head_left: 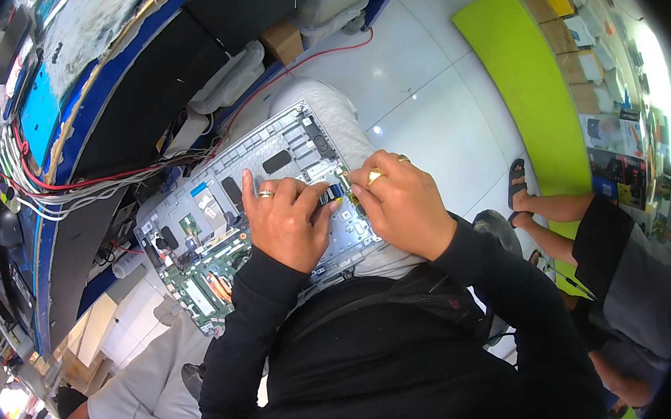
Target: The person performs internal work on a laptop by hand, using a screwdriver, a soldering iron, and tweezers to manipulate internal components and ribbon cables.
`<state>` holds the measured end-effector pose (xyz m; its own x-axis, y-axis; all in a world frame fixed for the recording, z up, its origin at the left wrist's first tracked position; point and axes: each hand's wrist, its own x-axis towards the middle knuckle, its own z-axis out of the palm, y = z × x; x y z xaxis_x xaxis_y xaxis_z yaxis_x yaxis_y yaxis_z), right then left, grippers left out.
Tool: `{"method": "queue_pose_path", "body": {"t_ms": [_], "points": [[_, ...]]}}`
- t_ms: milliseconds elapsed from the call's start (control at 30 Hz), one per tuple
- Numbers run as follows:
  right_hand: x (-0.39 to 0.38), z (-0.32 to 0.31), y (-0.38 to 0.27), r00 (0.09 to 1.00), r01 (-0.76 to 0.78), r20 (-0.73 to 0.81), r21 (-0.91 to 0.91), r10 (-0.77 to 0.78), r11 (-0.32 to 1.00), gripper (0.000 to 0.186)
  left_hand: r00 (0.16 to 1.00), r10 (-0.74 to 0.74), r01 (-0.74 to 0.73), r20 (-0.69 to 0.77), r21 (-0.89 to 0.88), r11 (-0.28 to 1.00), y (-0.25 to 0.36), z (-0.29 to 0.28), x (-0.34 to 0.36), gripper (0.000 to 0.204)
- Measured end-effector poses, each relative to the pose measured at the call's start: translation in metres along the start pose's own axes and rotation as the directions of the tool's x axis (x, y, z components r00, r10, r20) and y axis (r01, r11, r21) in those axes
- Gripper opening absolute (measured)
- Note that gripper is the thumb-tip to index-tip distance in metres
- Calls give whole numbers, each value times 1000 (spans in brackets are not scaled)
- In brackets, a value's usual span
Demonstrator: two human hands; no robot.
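Observation:
An opened laptop chassis [262, 164], silver-grey inside, lies tilted across my lap. Its green circuit board [225, 281] shows at the lower left, and a pale flat ribbon cable [207, 206] runs above that board. My left hand [288, 222] rests over the right half of the chassis, thumb and forefinger bent together at a small dark strip [332, 194], one finger stretched out. Close beside it, my right hand [404, 207] pinches at the chassis's right edge, by a small narrow board [347, 188]. What lies between the right fingertips is hidden.
A workbench [54, 180] with bundled cables [35, 190] stands at the left. Plastic containers [230, 78] and a cardboard box [282, 42] sit under it. At the right are a green-edged display counter [526, 94] and a seated person [615, 255]; another person [139, 394] sits lower left.

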<state>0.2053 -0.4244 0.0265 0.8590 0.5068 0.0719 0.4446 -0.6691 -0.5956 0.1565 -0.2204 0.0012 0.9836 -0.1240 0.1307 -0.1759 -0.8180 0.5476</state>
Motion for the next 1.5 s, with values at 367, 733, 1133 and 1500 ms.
{"method": "queue_pose_path", "body": {"t_ms": [367, 733, 1133, 1500], "points": [[4, 8, 0, 978, 182, 153, -297, -141, 938, 34, 1000, -18, 18, -2, -26, 1000, -3, 4, -5, 26], [10, 13, 1, 992, 123, 21, -151, -122, 981, 12, 999, -35, 33, -29, -48, 998, -1, 6, -5, 27], [13, 16, -7, 996, 81, 66, -266, -66, 961, 15, 995, -53, 48, -87, -62, 997, 2, 7, -5, 25], [12, 13, -4, 1000, -1, 14, -109, 3, 994, 8, 991, -63, 52, -119, -94, 994, 3, 12, -2, 25]]}}
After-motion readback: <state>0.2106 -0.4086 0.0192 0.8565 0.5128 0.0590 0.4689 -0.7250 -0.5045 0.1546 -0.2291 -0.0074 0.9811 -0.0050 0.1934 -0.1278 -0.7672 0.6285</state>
